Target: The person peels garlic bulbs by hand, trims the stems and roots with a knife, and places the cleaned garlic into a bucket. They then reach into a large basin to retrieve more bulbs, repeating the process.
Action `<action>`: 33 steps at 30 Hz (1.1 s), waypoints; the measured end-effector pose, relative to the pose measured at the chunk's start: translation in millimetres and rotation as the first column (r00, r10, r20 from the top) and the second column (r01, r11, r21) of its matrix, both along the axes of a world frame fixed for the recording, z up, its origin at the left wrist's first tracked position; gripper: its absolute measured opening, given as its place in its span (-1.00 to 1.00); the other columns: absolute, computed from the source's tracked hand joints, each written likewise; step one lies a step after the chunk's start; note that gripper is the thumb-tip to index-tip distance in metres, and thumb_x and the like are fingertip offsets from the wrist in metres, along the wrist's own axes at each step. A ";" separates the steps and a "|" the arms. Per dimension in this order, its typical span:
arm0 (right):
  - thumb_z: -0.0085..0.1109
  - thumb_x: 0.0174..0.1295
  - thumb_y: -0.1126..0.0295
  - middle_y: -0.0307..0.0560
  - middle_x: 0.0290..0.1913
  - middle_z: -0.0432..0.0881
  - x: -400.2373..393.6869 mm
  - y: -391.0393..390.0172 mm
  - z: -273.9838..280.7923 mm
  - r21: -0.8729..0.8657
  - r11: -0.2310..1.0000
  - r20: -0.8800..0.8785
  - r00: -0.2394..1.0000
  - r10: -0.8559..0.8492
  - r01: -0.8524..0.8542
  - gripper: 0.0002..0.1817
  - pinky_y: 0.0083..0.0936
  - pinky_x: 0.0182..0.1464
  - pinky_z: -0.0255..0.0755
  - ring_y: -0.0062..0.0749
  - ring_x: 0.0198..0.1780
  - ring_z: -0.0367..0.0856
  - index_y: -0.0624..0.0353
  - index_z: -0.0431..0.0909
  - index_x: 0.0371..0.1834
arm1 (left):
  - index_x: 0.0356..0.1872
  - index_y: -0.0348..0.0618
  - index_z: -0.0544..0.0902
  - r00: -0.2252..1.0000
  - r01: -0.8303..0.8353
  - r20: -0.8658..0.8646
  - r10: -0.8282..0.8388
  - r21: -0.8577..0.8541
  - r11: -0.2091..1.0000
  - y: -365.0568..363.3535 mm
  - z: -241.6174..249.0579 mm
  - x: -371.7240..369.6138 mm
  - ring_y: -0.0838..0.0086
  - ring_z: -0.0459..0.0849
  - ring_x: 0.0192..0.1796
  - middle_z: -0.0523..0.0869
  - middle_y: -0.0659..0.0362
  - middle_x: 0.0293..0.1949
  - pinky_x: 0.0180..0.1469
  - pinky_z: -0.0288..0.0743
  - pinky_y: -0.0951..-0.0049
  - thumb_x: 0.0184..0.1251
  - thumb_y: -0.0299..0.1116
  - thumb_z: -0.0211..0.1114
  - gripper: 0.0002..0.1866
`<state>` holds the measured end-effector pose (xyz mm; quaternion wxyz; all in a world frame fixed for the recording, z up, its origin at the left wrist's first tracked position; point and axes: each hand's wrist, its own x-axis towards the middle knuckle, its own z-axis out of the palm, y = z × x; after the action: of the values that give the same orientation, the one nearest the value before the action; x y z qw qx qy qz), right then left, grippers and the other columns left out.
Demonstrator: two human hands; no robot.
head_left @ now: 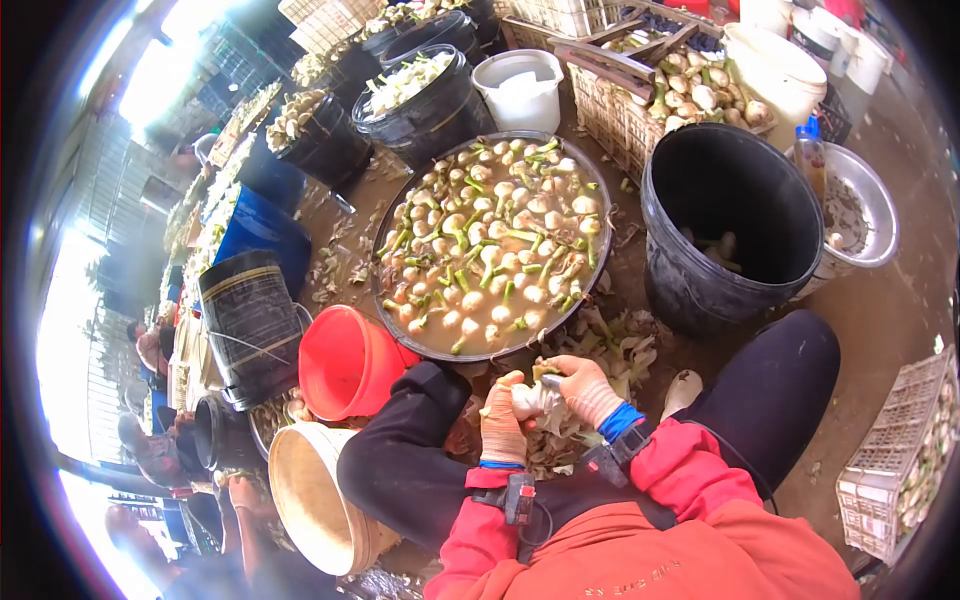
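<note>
My left hand [503, 420], in a striped glove, is closed around a whitish garlic bulb [530, 402] over my lap. From the other side, my right hand [585, 392], gloved the same way, pinches the bulb's greenish-brown stem end. A small grey bit shows by the right fingertips, too small to make out. Loose peelings [570, 445] lie beneath both hands. Just beyond them stands a wide round tub [376, 262] of muddy water, full of bulbs with short green stems.
At the right stands a tall black bucket [665, 240] with a few bulbs inside. A red bucket [350, 365] and a cream bucket [300, 500] lean at my left. Crates [610, 120] of bulbs stand behind, another crate [875, 500] at lower right. Other people sit at far left.
</note>
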<state>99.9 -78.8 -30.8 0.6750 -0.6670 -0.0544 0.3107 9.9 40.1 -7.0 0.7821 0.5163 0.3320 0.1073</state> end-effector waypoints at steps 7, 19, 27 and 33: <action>0.17 0.13 0.54 -0.14 -0.22 0.66 34.5 -27.1 -76.3 -0.212 0.855 0.161 0.880 -0.447 0.473 -0.79 -0.58 -0.14 0.45 -0.56 -0.20 0.58 0.26 0.61 -0.14 | -0.01 -0.12 0.53 0.976 0.019 0.202 0.080 -0.445 0.895 -0.3 26.5 -8.1 0.35 0.60 -0.33 0.59 0.09 -0.23 -0.51 0.45 0.49 0.25 -0.26 0.23 -0.68; 0.15 0.16 0.49 -0.11 0.14 0.50 -0.4 -5.2 37.7 0.306 0.941 -0.351 0.902 0.252 -0.144 -0.65 -0.53 0.17 0.36 -0.45 0.12 0.47 0.25 0.51 0.05 | -0.27 -0.13 0.58 0.975 -0.140 0.059 0.213 -0.578 0.804 8.2 17.3 -5.4 0.41 0.57 -0.39 0.61 0.21 -0.41 -0.39 0.51 0.46 0.20 0.23 0.14 -0.45; 0.02 0.21 0.41 0.09 -0.08 0.62 -15.1 -2.8 -2.9 -0.337 0.919 0.352 0.879 0.322 -0.202 -0.65 -0.39 -0.02 0.45 -0.15 -0.05 0.60 0.05 0.50 0.09 | -0.19 -0.13 0.60 0.987 -0.047 0.129 0.096 -0.342 0.939 4.5 31.8 -3.9 0.41 0.61 -0.46 0.65 0.14 -0.41 -0.53 0.46 0.48 0.15 0.28 0.15 -0.39; 0.01 0.13 0.47 -0.03 -0.34 0.65 -13.8 -10.4 -43.7 -0.502 0.755 0.190 0.798 0.572 -0.422 -0.63 -0.45 -0.32 0.46 -0.36 -0.40 0.58 0.09 0.55 0.04 | -0.04 -0.14 0.53 0.761 -0.309 0.513 0.398 -0.253 0.917 67.9 151.4 -64.5 0.21 0.60 -0.36 0.61 0.01 -0.28 -0.48 0.52 0.42 0.22 0.19 0.15 -0.42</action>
<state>86.2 -89.2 -74.5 0.3800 -0.8030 -0.2744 0.3681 -54.6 108.0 144.4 0.8470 0.3290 0.1898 0.3720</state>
